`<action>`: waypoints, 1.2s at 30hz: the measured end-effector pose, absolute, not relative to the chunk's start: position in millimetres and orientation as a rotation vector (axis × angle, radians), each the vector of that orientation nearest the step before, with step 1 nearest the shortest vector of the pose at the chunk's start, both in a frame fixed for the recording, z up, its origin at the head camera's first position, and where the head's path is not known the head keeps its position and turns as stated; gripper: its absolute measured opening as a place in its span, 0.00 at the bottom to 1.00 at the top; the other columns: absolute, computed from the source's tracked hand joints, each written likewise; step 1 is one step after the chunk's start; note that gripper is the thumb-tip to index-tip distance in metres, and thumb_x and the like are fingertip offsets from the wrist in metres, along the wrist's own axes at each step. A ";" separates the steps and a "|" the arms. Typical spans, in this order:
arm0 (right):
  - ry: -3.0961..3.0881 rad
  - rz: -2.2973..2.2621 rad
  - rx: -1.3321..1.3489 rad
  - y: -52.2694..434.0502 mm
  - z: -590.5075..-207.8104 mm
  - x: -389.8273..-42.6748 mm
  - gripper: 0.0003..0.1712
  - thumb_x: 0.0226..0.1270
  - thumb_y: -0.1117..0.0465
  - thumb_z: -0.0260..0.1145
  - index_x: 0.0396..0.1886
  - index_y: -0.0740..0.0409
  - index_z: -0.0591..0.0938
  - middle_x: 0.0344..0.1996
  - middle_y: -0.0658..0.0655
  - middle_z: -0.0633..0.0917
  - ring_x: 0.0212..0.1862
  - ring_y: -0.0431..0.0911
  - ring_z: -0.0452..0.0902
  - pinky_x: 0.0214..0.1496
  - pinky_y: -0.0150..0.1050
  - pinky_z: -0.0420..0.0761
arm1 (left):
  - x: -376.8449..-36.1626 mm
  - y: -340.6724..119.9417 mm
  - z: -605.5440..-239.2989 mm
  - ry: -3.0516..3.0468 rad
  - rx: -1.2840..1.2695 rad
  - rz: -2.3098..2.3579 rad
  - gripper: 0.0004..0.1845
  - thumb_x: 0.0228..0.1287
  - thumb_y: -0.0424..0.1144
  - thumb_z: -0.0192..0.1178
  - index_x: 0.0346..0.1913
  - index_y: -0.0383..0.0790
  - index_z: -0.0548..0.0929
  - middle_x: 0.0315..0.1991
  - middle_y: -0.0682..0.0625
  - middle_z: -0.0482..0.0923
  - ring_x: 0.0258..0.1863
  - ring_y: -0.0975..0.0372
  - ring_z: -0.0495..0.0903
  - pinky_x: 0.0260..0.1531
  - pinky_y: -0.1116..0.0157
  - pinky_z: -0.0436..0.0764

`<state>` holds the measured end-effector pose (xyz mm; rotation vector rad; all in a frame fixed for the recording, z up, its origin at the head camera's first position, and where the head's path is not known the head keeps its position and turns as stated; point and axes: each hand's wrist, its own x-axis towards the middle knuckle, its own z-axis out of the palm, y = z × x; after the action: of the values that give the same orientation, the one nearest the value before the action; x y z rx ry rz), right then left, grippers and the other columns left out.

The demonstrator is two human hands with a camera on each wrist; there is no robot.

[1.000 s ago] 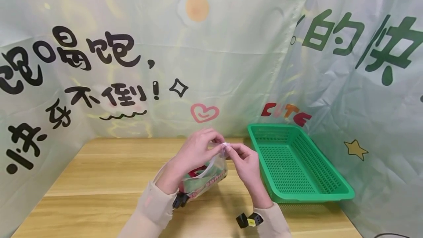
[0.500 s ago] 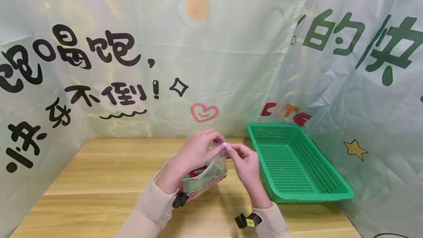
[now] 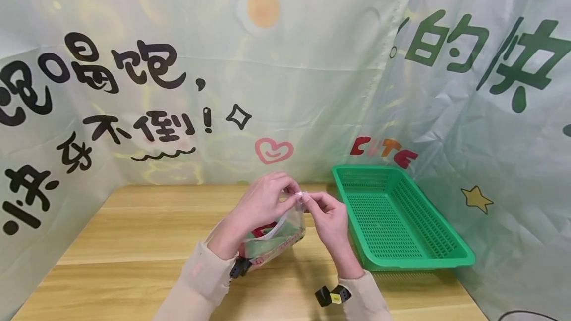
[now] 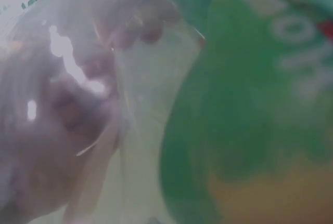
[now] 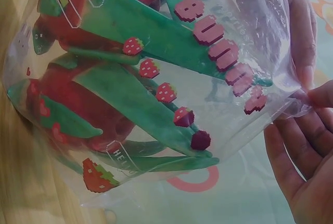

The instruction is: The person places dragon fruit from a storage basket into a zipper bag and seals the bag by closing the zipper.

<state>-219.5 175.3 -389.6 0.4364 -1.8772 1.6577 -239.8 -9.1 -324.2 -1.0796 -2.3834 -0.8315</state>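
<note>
A clear plastic zip bag [image 3: 287, 224] with pink strawberry and letter prints hangs just over the table, its mouth gaping along a whitish strip. My left hand [image 3: 263, 202] reaches across the mouth and pinches the rim near the far right corner. Right beside those fingertips, my right hand [image 3: 331, 218] pinches the same corner between thumb and fingers. Inside the bag, the right wrist view shows red fruit-like things [image 5: 88, 104] with long green pointed leaves. The left wrist view is blurred, with shiny plastic and a large green shape [image 4: 234, 89] filling it.
A green perforated plastic basket [image 3: 446, 263] stands on the right side of the wooden table [image 3: 147, 241], close to the right forearm. Printed cloth [image 3: 312, 93] walls the table's back and both sides. A thin dark cable [image 3: 526, 312] shows at the lower right.
The head view has shifted slightly to the right. The bag's printed front is tipped a little, so its letters show less. Both hands keep their pinch at the corner.
</note>
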 end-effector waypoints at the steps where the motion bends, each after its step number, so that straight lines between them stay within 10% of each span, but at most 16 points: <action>1: -1.878 1.654 0.437 175.1 -389.6 -219.4 0.04 0.70 0.70 0.70 0.36 0.68 0.89 0.31 0.65 0.90 0.30 0.40 0.85 0.36 0.40 0.88 | -239.6 -9.5 -324.0 -2.388 -1.081 -0.829 0.04 0.68 0.38 0.70 0.43 0.44 0.87 0.40 0.54 0.86 0.43 0.61 0.84 0.46 0.60 0.84; 36: -1.852 1.658 0.471 172.9 -390.7 -219.4 0.05 0.71 0.70 0.69 0.38 0.69 0.89 0.32 0.66 0.89 0.31 0.39 0.85 0.37 0.35 0.87 | -239.5 -23.9 -324.7 -2.423 -1.137 -0.731 0.02 0.69 0.38 0.66 0.40 0.46 0.87 0.38 0.58 0.85 0.42 0.62 0.84 0.44 0.60 0.83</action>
<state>-219.4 172.9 -390.7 0.4709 -1.8515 1.6584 -239.5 -23.9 -324.7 -1.1369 -2.4231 -0.7312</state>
